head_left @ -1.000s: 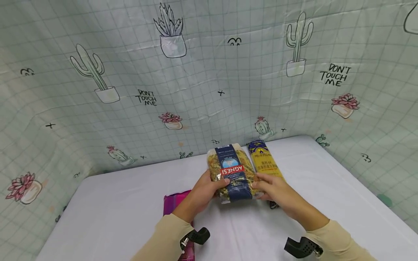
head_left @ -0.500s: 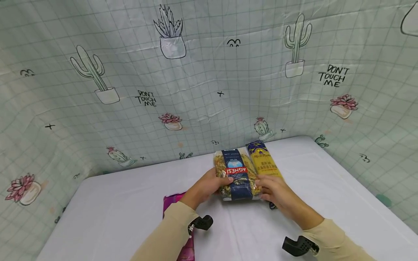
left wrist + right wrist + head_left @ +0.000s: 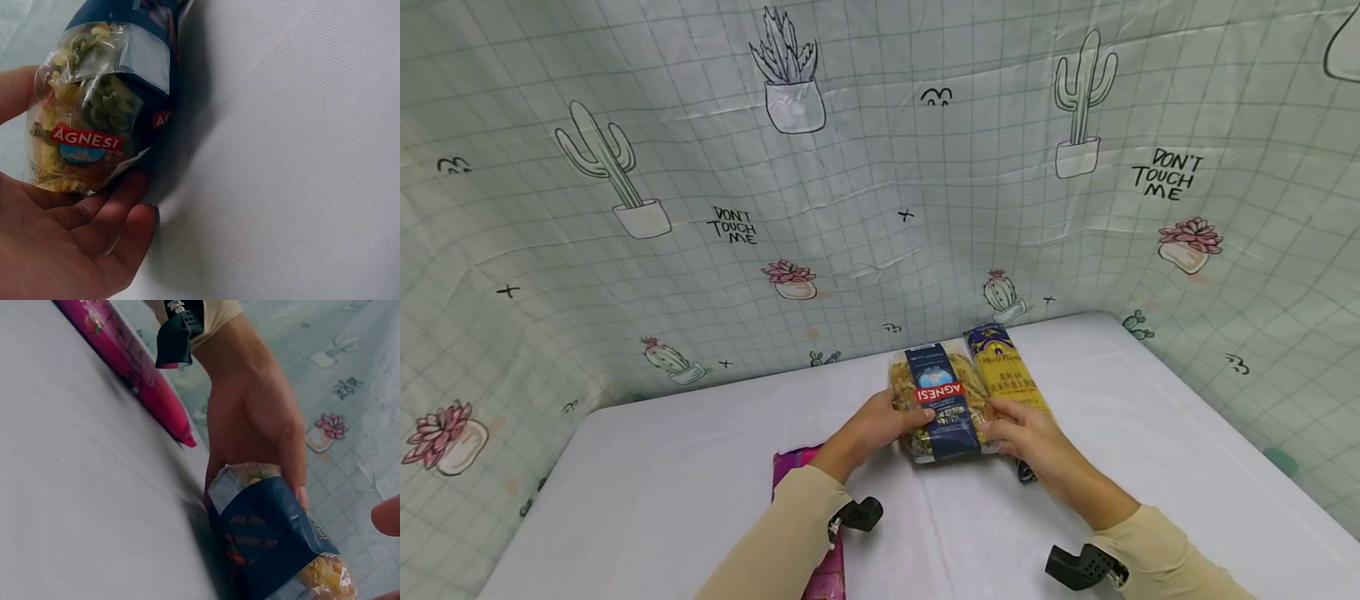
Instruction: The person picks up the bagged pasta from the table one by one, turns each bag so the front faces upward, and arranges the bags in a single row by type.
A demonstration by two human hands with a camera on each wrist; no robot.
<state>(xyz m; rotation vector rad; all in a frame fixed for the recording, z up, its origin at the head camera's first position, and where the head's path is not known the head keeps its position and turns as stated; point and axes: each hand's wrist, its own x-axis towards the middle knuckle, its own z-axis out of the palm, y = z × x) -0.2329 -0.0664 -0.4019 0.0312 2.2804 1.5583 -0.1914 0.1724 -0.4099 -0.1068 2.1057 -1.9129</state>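
Backdrop cloth [image 3: 865,167], grid and cactus print. Table [image 3: 647,500], white-covered. Magenta packet [image 3: 827,579], partly hidden by the left sleeve [image 3: 782,537]. Yellow-and-blue packet [image 3: 1009,375], lying toward the far edge. Agnesi pasta bag [image 3: 950,402], clear with navy label, just left of the yellow-and-blue packet, held from both sides: left hand [image 3: 874,427] gripping, thumb on top; right hand [image 3: 1033,437] curled on the opposite side.

The head view is evenly bright, its light probably from overhead, with faint sheen on the creased backdrop [image 3: 865,167]. Both wrist views are dimmer; soft shadow darkens the tabletop [image 3: 300,156] beside the glinting pasta bag [image 3: 94,106], whose small print [image 3: 253,540] blurs.
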